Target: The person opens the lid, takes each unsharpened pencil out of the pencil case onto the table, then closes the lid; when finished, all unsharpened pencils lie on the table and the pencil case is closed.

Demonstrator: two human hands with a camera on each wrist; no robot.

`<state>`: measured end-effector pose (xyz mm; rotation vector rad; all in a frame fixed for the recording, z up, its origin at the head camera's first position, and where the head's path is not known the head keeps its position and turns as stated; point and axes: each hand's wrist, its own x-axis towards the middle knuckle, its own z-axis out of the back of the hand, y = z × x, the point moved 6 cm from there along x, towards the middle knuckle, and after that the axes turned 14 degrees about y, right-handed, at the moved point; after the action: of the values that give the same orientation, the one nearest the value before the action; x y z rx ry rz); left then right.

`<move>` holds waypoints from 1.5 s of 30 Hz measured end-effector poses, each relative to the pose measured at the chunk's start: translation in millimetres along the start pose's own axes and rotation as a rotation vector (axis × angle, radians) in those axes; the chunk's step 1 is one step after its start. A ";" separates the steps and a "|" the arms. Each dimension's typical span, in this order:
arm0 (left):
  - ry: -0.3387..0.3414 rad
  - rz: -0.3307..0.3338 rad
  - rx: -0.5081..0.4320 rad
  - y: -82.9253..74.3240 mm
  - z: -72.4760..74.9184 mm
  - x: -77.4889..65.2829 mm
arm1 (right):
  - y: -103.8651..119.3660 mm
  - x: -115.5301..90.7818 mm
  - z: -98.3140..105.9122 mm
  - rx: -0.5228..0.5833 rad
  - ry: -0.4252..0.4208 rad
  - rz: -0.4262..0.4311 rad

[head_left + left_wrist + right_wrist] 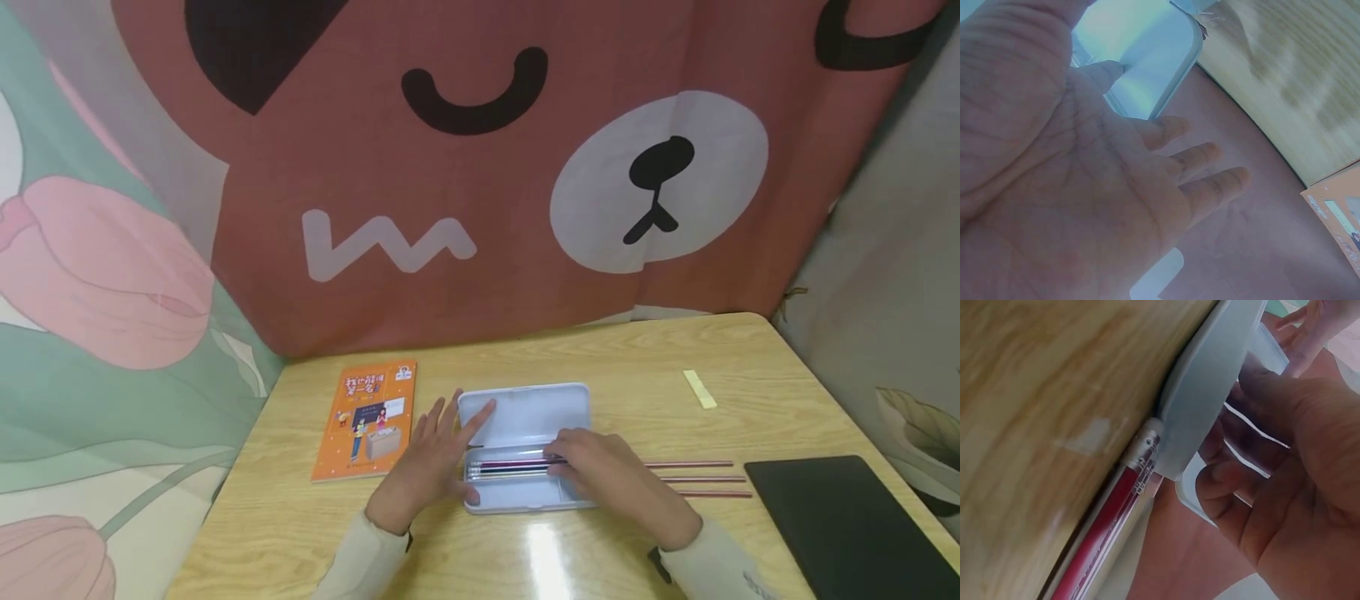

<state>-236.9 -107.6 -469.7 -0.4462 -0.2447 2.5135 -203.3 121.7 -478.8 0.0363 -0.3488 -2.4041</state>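
Observation:
An open pencil case [525, 502], pale blue-white with its lid [532, 414] raised, lies before me. Several pencils [510, 469] lie along its inside, eraser ends to the left. My right hand [611, 479] reaches into the case from the right, thumb and fingers curled around the pencils' right ends, which are hidden. In the right wrist view the curled fingers [1229, 481] are inside the case wall. My left hand [431, 467] is spread at the case's left side, a finger at the lid and the thumb by the front left corner. The left wrist view shows its palm [1085, 181].
Three red pencils [705, 480] lie on the table right of the case, one with its eraser end [1147, 440] close to the case. An orange book [367, 421] is at left. A pale yellow strip [700, 389] and a black flat board [847, 525] are at right.

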 end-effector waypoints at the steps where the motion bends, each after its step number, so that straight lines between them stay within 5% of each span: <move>1: -0.001 -0.002 0.000 -0.4 0.6 0.0 | -0.5 -0.5 0.2 -0.002 -0.014 0.010; 10: -0.007 -0.014 -0.014 -2.7 2.8 -1.6 | -1.4 -2.2 -0.2 0.037 -0.055 0.077; 20: -0.005 -0.013 -0.005 -5.1 1.6 -0.8 | -3.9 -6.8 1.0 0.080 -0.073 0.063; 27: 0.003 -0.023 -0.009 -6.3 1.8 -0.8 | -13.6 -17.8 22.0 0.042 -0.101 -0.006; 35: -0.003 -0.012 -0.020 -4.7 1.6 -0.9 | -38.3 -74.7 63.4 -0.041 -0.141 -0.068; 40: -0.011 -0.023 -0.015 -4.6 1.0 -1.4 | -63.6 -117.1 62.6 -0.035 0.025 -0.238; 45: -0.019 -0.036 0.003 -5.9 2.3 -2.3 | -76.1 -149.2 47.9 0.024 0.122 -0.280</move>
<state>-233.0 -104.2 -465.4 -0.4138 -0.2546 2.4834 -145.1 285.1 -462.5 0.2567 -0.3337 -2.6581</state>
